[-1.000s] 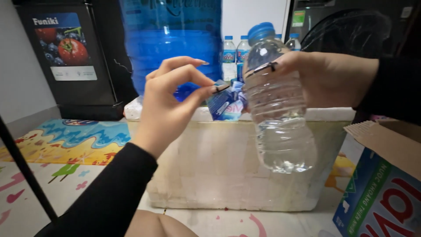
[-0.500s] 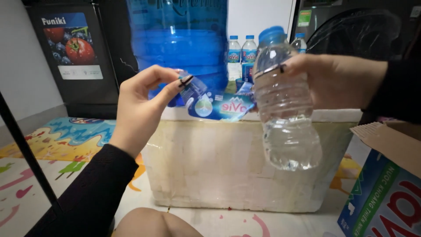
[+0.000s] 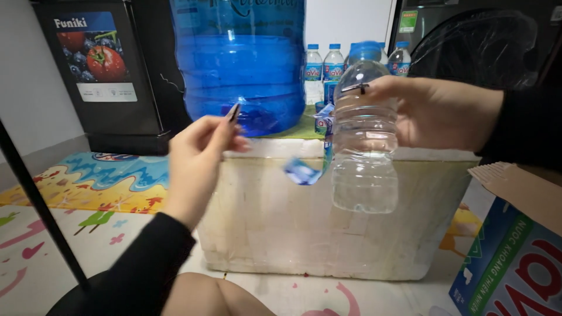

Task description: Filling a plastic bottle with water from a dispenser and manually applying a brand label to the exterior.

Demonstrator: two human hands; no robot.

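Note:
My right hand (image 3: pixel 445 114) grips a clear plastic water bottle (image 3: pixel 364 164) by its upper part and holds it upright in the air; the bottle has a blue cap and a little water at the bottom. A blue and white label strip (image 3: pixel 305 172), peeled off the bottle, dangles from its left side. My left hand (image 3: pixel 202 149) is raised to the left of the label, apart from it, fingers loosely spread with nothing in them.
A white foam box (image 3: pixel 304 228) stands behind the bottle with a large blue water jug (image 3: pixel 240 76) on top. Small bottles (image 3: pixel 323 61) line the back. A cardboard carton (image 3: pixel 515 257) sits at the right, a black cabinet (image 3: pixel 99 70) at the left, and a black pole (image 3: pixel 35 199) nearby.
My left hand pulled the label off the bottle towards the left, then let it go and moved down-left. The label now hangs loose from the bottle, which has stayed in my right hand.

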